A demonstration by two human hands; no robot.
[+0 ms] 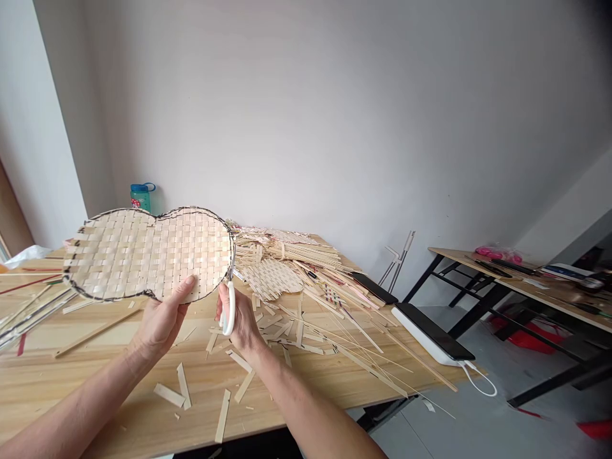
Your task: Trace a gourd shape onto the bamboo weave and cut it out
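Observation:
A woven bamboo-strip panel (157,252), pale and shaped like two joined rounded lobes with a dark line along its outline, is held up above the table. My left hand (165,315) grips its lower edge, thumb across the front face. In my right hand (241,312) is a pair of scissors (229,306) with white handles. Their blades stand upright against the panel's right edge, along the dark outline. Fingers of the right hand are wrapped around the handles and partly hidden.
Cut strip offcuts (222,414) lie scattered on the wooden table (109,408). Bundled strips (306,252) and another woven piece (272,277) lie behind. A phone (435,331) with a white cable rests at the right edge. A blue-green bottle (141,197) stands at the back left.

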